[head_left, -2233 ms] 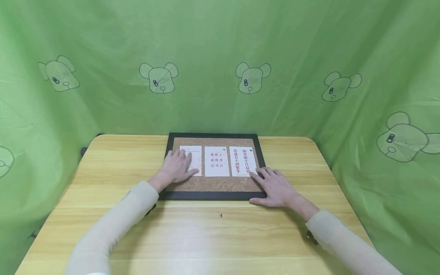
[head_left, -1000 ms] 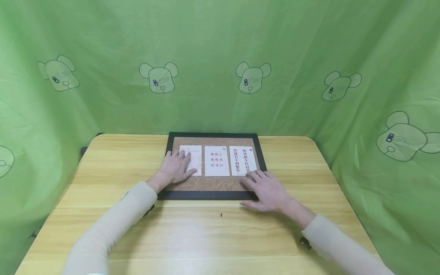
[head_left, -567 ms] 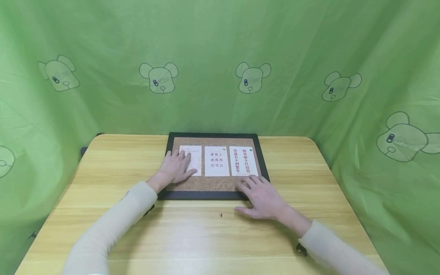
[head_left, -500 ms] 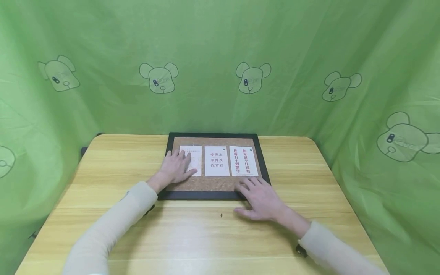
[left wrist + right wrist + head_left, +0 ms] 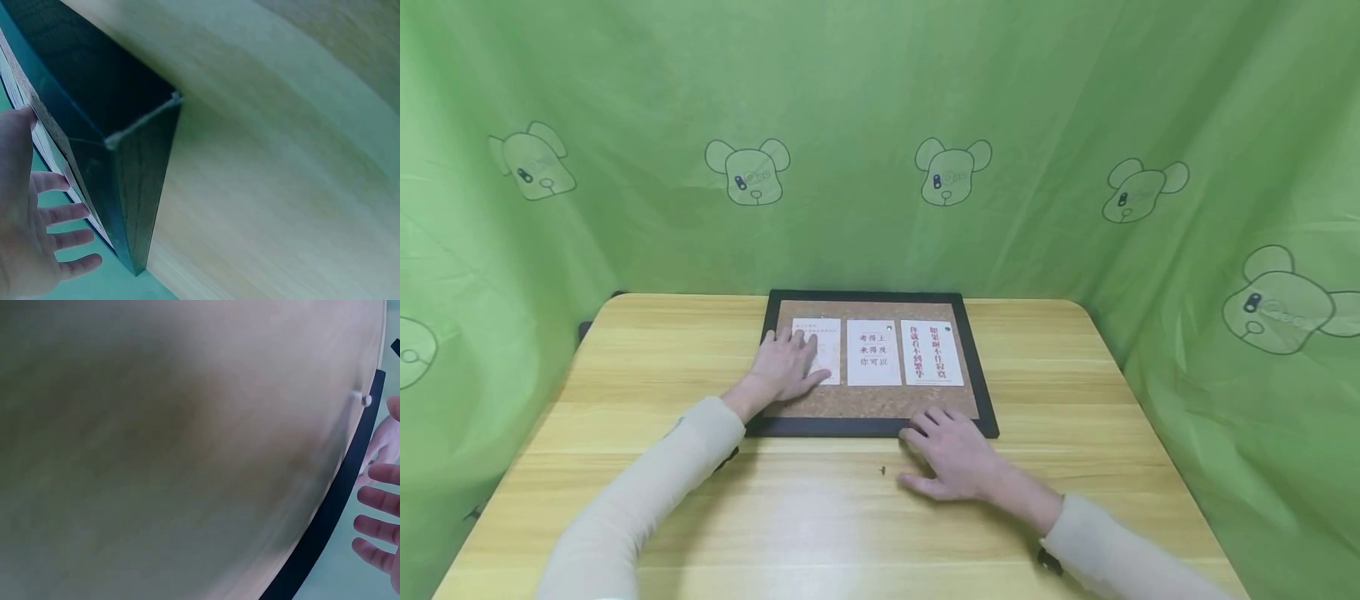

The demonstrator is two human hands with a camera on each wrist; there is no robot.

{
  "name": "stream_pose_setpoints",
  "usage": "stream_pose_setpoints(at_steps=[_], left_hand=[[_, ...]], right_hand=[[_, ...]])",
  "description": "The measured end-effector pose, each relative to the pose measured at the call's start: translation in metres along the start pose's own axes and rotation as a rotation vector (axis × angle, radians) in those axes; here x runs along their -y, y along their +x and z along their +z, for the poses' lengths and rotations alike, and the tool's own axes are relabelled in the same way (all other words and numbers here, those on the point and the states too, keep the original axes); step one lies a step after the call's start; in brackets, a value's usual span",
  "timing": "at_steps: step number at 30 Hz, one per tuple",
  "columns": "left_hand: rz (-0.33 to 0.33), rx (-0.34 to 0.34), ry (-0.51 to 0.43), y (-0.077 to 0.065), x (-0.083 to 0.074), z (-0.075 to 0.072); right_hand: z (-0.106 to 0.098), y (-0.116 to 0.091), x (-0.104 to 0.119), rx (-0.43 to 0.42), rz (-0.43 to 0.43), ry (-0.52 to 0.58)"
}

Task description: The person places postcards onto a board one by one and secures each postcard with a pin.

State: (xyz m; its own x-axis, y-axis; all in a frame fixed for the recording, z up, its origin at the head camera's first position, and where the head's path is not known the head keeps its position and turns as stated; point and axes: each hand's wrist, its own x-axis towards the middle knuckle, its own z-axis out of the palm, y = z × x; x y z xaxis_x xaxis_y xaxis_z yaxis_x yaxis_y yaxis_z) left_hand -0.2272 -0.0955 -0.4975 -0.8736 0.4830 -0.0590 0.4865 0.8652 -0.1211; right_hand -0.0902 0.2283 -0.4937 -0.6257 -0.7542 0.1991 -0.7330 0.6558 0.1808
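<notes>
A black-framed cork board [image 5: 872,402] lies on the table with three white printed cards on it. My left hand [image 5: 781,365] rests, fingers spread, over the left card [image 5: 825,337], hiding part of it. The middle card [image 5: 872,371] has a pale pin at its upper right, and the right card [image 5: 925,354] a dark one. My right hand [image 5: 953,458] hovers by the board's front edge, fingers slightly bent and holding nothing. Just left of its thumb, a small thumbtack [image 5: 882,471] lies on the table; in the right wrist view this thumbtack [image 5: 366,400] appears near the black frame.
The wooden table [image 5: 662,350] extends around the board on all sides. Green curtains [image 5: 850,242] with bear-head outlines hang close behind the table and along both sides.
My right hand has drawn back from the board's right side, toward me and to the left, nearing the thumbtack. The right card is now fully uncovered. My left hand has stayed in place.
</notes>
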Motion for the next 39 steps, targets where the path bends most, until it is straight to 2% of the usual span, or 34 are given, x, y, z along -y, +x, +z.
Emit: stream_pose_setpoints(at_steps=[21,39], left_hand=[[0.002,0.018,0.026,0.0,-0.001,-0.001],[0.001,0.015,0.035,0.0,-0.002,-0.001]], right_hand=[[0.006,0.01,0.021,-0.022,-0.085,-0.04],[0.006,0.019,0.031,-0.013,-0.105,-0.03]])
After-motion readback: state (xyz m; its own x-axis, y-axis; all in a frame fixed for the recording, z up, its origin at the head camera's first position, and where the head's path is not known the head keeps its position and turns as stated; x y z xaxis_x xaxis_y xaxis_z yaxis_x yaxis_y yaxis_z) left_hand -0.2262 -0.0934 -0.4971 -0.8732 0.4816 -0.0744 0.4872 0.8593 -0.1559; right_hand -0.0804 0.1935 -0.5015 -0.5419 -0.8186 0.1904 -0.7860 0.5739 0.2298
